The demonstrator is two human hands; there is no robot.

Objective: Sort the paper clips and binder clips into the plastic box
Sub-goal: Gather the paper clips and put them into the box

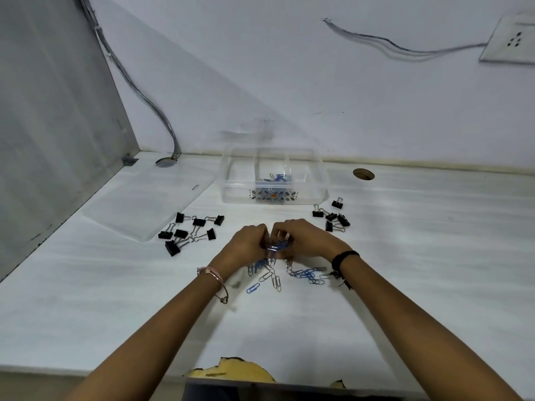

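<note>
**Gathering paper clips at centre frame**

Plastic box (231, 195): clear, lidless, set at upper centre of the table (405, 256). A few blue and silver paper clips (276, 178) are seen inside, toward its middle. Faint upright lines suggest dividers, but the compartment cannot be told.

Left hand (246, 241) and right hand (304, 238): met just below the box, fingers curled round a bunch of clips (276, 245), mostly blue. The bunch is blurred and partly covered by the fingers, so no count can be made.

Loose clips (304, 274) are scattered on the table under the wrists.

Black binder clips (188, 231) are clustered left of the hands. A smaller cluster (333, 217) is noted to the right, near the box corner.

Clear lid (144, 204): laid flat left of the box, its edges hard to make out.
</note>
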